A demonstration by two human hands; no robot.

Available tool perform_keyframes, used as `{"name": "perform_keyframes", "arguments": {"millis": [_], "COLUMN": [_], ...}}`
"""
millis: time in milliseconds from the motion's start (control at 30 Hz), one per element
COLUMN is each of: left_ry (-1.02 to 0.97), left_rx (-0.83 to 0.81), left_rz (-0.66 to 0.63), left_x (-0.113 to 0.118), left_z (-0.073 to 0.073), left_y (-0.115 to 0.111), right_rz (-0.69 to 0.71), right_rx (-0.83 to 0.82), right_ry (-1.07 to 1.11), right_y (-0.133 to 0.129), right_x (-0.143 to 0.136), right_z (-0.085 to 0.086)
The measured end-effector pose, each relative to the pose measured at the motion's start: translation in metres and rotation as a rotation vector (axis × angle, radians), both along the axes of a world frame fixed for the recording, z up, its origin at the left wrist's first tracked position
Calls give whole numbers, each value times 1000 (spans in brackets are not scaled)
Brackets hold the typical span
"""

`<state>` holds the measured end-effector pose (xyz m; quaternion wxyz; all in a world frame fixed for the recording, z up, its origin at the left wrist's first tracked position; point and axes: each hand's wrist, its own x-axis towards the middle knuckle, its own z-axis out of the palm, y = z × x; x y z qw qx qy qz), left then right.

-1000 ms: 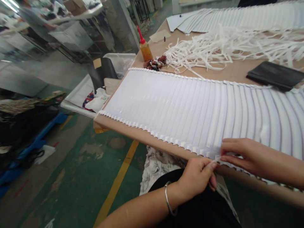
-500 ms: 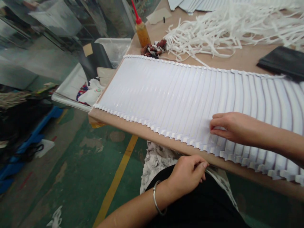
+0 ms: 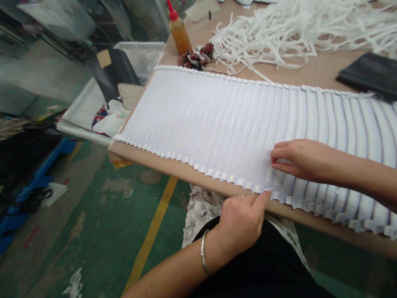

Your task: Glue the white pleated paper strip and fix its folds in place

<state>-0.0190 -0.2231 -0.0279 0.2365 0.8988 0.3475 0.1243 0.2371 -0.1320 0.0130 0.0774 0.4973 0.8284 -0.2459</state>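
Observation:
Overlapping white strips (image 3: 198, 111) with folded ends lie in a long row across the brown-covered table (image 3: 186, 167). My left hand (image 3: 242, 221), with a silver bangle at the wrist, is at the table's near edge. Its fingers are curled, and one fingertip touches the folded end of a strip; whether anything is pinched there is hidden. Just above the strips, toward their near ends, is my right hand (image 3: 297, 159). Its thumb and fingers are bent together in a pinch, and what they hold, if anything, does not show.
Behind the row lie tangled white ribbons (image 3: 279, 37), a black folded item (image 3: 369, 76), a bottle of amber liquid with a red nozzle (image 3: 180, 33) and a crumpled dark cloth (image 3: 197, 58). Left of the table stands a whitish tray (image 3: 83, 107) with bags in it.
My left hand has risen from below the table edge to the folded strip ends. My right hand stays over nearly the same strips. The view has shifted slightly.

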Motion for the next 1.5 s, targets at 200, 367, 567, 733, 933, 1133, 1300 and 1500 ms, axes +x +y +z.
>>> {"name": "perform_keyframes", "arguments": {"millis": [200, 367, 567, 733, 933, 1133, 1300, 1500], "left_ry": [152, 199, 210, 224, 204, 178, 170, 162], "left_rx": [173, 216, 225, 224, 241, 260, 233, 249], "left_rz": [-41, -31, -33, -53, -51, -42, -41, -25], "left_x": [8, 12, 13, 14, 14, 13, 13, 13], "left_z": [-2, -3, -2, -1, -1, -2, 1, -1], "left_y": [6, 9, 12, 15, 18, 18, 20, 18], "right_rz": [-2, -8, -26, -90, -179, -220, -267, -315], "right_rx": [2, 3, 13, -5, 29, 29, 66, 110], "right_ry": [-1, -38, -42, -23, -28, -12, -59, -40], "right_y": [1, 1, 6, 38, 79, 83, 79, 101], "right_x": [-3, -5, 1, 34, 66, 57, 51, 70], "right_z": [1, 0, -3, 3, 5, -2, -4, 1]}}
